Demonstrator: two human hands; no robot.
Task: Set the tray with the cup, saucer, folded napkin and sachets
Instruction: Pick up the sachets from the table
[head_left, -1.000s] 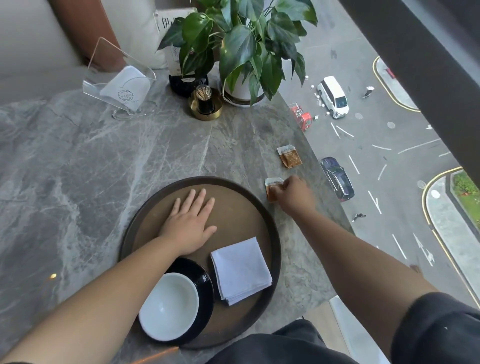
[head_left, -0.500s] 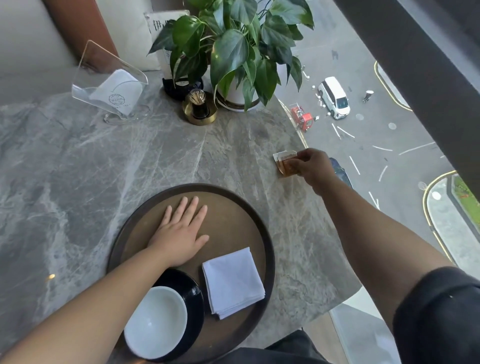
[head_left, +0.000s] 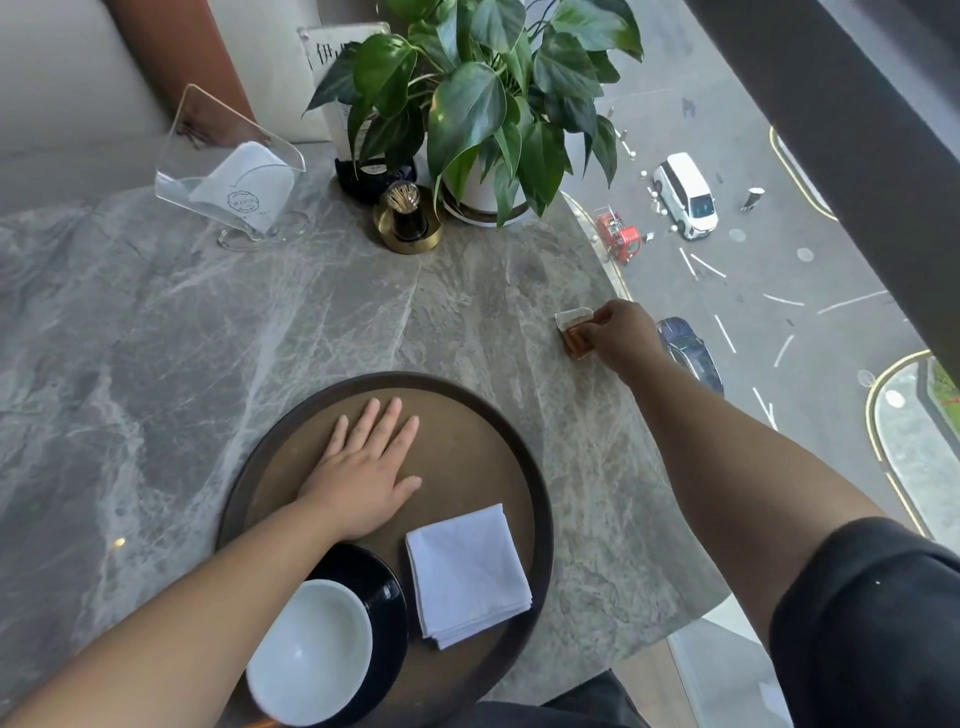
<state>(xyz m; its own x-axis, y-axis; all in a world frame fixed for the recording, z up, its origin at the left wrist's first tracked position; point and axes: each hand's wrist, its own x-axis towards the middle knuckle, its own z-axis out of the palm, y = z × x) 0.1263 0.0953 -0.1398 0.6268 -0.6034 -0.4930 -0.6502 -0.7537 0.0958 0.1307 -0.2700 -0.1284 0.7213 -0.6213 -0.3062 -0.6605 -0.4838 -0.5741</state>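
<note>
Round tray (head_left: 540, 499) near edge holds white cup (head_left: 310, 652) on black saucer (head_left: 387, 597), folded napkin (head_left: 467, 574) w/ left hand (head_left: 363, 475) flat, open. Right hand (head_left: 621, 335) pinches sachets (head_left: 574, 332) on worktop (head_left: 208, 332), far right; count unclear.

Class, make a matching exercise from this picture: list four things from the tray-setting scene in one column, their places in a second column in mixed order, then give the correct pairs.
Things
1. cup
2. napkin
3. sachet
4. left hand

Places
A. on the table, outside the tray, under the fingers of the right hand
B. flat on the bare middle of the tray
C. on the black saucer
D. folded on the tray, right of the saucer

Pairs: 1-C, 2-D, 3-A, 4-B
</note>
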